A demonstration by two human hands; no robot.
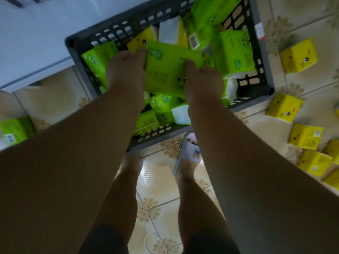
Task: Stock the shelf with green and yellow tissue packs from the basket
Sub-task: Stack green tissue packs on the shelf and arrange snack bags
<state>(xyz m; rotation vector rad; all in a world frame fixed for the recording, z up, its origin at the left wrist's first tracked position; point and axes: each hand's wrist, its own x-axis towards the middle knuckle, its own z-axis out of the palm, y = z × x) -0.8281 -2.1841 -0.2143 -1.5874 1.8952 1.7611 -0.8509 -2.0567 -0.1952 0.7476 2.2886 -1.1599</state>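
Packs [234, 50] in basket [110, 32] (floor), more packs [299, 55] right of it

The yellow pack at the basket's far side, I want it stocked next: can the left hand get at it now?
Probably not: the left hand grips the green pack, which partly covers the yellow pack.

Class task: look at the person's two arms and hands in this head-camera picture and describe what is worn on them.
Both forearms are bare, with no sleeves in view. The left hand and right hand wear no gloves. No watch, bracelet or ring shows on either.
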